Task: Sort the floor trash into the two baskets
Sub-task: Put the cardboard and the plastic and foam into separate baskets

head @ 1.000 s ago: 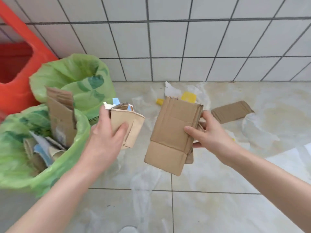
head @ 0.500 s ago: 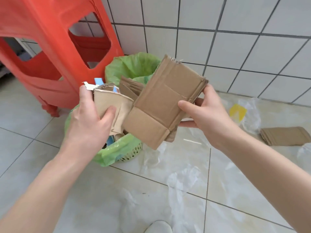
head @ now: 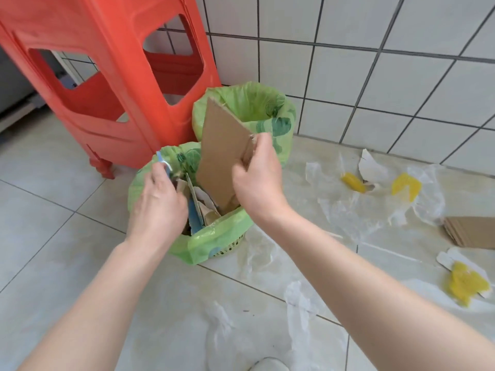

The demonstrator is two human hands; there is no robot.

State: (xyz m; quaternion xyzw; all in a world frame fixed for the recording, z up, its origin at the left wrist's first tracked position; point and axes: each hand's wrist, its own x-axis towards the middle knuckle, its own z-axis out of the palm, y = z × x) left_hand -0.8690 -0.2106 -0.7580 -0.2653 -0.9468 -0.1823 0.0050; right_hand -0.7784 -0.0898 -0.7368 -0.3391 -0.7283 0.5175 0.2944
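While my right hand (head: 257, 180) has its fingers clamped on a flat cardboard sheet (head: 222, 156) whose lower end already dips into the near basket (head: 214, 236), my left hand (head: 158, 202) pushes a paper bundle (head: 171, 172) into the same basket with fingers curled tight around it. I judge the sorting about midway: the near basket is packed with card and paper, and the far basket (head: 278, 121) at twelve o'clock looks nearly empty. Left on the floor from two to four o'clock are clear plastic film (head: 348, 215), yellow scraps (head: 407, 187) and a folded cardboard stack (head: 471, 231).
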